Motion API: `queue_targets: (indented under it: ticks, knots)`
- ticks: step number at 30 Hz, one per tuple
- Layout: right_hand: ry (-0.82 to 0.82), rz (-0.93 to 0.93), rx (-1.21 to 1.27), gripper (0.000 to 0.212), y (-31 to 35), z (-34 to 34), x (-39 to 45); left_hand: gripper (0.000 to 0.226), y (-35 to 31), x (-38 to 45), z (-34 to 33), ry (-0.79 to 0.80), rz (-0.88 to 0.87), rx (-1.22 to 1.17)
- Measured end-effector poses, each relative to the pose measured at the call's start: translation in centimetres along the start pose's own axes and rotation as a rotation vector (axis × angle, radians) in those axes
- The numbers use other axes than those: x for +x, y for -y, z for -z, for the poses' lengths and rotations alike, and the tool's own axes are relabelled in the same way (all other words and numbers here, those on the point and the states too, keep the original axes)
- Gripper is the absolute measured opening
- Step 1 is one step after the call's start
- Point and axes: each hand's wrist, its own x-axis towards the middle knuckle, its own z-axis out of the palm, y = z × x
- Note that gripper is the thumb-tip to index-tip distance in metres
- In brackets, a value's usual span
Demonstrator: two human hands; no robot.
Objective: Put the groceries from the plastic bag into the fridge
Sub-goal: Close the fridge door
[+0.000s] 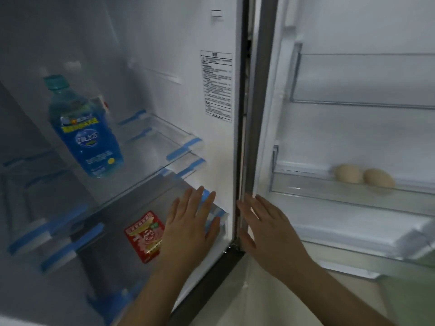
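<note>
The fridge [179, 43] stands open in front of me. A blue bottle [86, 135] with a teal cap stands upright on a glass shelf [141, 175]. Below it a red food packet [146, 235] lies flat on the lower shelf. My left hand [190, 222] is spread out, palm down, just right of the packet and holds nothing. My right hand [268, 227] is also spread, with fingers near the fridge's right front edge [240, 161], and is empty. Two eggs [364, 176] rest in a door bin. The plastic bag is not in view.
The open door [353, 137] on the right carries a clear upper bin [362, 100], the egg bin and a lower bin. Blue tape strips [186, 147] mark the shelf corners. A label sticker [217, 85] is on the inner right wall.
</note>
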Motion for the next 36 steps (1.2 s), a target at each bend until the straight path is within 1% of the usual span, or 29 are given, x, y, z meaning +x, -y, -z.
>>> queue_targets:
  ticks: [3,7,9,11,13,16,20,23,26,31,34,36]
  knots:
    - [-0.033,-0.049,-0.054,0.057,-2.6,0.3,-2.1,0.059,-2.2,-0.5,-1.6,0.058,-0.019,0.011]
    - [0.009,-0.13,-0.077,0.058,-7.0,-0.2,-5.3,0.062,-6.6,-0.3,-2.8,0.078,-0.077,0.037]
    - [0.027,-0.165,-0.076,0.063,-9.1,0.0,-7.0,0.055,-9.2,-0.1,-3.4,0.07,-0.122,0.06]
    - [0.044,-0.202,-0.06,0.071,-11.0,0.5,-8.8,0.054,-11.9,0.1,-4.2,0.079,-0.151,0.065]
    - [0.038,-0.221,-0.036,0.072,-13.1,0.9,-10.5,0.054,-14.4,0.1,-5.4,0.088,-0.173,0.043]
    - [0.029,-0.268,-0.004,0.065,-16.2,1.1,-13.1,0.054,-17.4,-0.3,-7.5,0.139,-0.225,0.018]
    - [0.028,-0.294,0.002,0.057,-20.4,0.4,-15.9,0.057,-20.3,-0.9,-10.4,0.23,-0.246,0.062]
    - [0.065,-0.327,0.03,0.059,-22.3,-0.4,-17.1,0.06,-21.8,-1.5,-11.6,0.242,-0.275,0.039]
    - [0.045,-0.357,0.008,0.061,-23.0,-1.0,-17.7,0.065,-23.1,-1.7,-12.5,0.233,-0.291,-0.015]
    - [0.02,-0.371,-0.074,0.069,-23.9,-2.6,-18.3,0.071,-23.5,-1.1,-14.4,0.278,-0.336,0.033]
    - [0.041,-0.386,-0.113,0.077,-24.4,-4.0,-18.4,0.086,-21.9,-0.9,-15.9,0.319,-0.375,0.025]
    - [0.076,-0.405,-0.132,0.089,-24.3,-5.0,-18.6,0.095,-21.0,-0.8,-16.5,0.341,-0.4,0.026]
